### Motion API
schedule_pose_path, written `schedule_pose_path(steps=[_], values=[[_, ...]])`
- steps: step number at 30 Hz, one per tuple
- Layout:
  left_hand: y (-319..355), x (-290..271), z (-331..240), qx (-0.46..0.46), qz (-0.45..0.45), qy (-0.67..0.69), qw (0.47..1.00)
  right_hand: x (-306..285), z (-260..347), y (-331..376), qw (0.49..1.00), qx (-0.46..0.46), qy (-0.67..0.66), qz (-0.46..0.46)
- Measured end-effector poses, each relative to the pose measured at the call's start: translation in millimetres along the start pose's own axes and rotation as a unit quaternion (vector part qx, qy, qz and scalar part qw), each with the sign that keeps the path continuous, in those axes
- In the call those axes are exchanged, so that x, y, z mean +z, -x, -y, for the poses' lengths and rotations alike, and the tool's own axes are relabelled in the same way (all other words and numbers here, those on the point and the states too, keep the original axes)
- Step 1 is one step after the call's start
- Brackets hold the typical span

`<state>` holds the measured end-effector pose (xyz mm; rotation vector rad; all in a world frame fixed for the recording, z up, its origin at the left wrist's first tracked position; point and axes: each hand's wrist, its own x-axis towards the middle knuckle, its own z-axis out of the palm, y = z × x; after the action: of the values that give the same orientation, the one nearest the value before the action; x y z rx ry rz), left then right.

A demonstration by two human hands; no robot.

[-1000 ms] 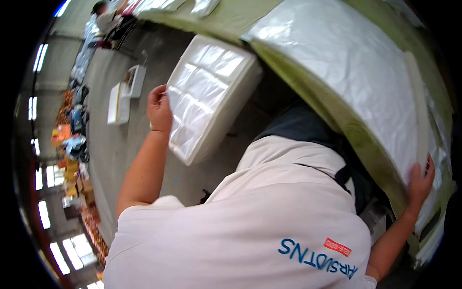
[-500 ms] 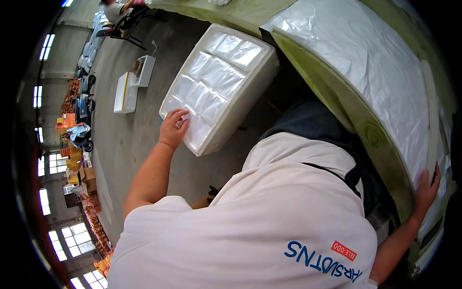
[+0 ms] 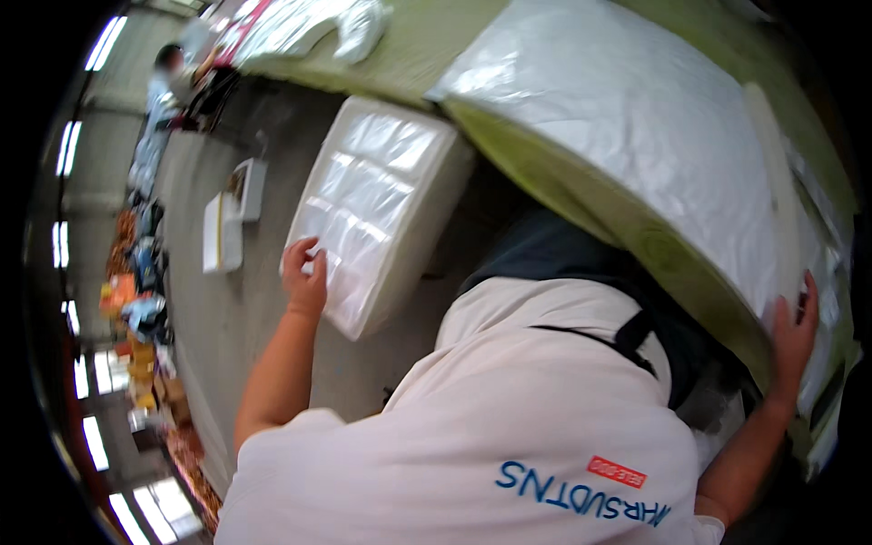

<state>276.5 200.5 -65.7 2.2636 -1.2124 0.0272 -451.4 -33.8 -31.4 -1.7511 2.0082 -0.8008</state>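
My left hand (image 3: 305,272) is at the near left edge of a white foam box (image 3: 427,213). Its fingers are bent and apart, with nothing visible between them; whether they touch the box is unclear. Several bundles of clear plastic bags (image 3: 368,186) fill the box in rows. At the right, my right hand (image 3: 795,331) rests at the near edge of the table, fingers and thumb apart. It lies beside a stack of white plastic sheeting (image 3: 627,118), at the lower end of a long pale strip (image 3: 774,173). Whether it touches the strip is hard to tell.
A green-covered table (image 3: 409,68) curves along the far and right side. Two white foam boxes (image 3: 222,234) stand on the grey floor (image 3: 186,300). A person (image 3: 182,86) is at the far left. Vehicles (image 3: 145,263) and stacked cartons (image 3: 141,368) line the left wall.
The view has swung, so the box and table appear shifted left. My left hand has lifted slightly from the bag bundles toward the box's edge. My right hand stays by the strip's end.
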Motion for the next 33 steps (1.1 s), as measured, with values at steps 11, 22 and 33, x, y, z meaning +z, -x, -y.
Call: schedule_pose_path(steps=[11,22,33], values=[[-28.2,125.4,-343.6,0.426,0.314,0.356,0.77,45.2,102.5,77.9,0.973,-0.01,-0.229,0.031],[13.8,193.1,-501.8,0.612,0.333,0.198,0.69,56.1,94.3,104.4,0.927,0.019,-0.367,0.07],[62.6,215.0,-596.1,0.651,0.421,0.062,0.628,55.0,66.9,129.8,0.914,0.055,-0.398,-0.063]])
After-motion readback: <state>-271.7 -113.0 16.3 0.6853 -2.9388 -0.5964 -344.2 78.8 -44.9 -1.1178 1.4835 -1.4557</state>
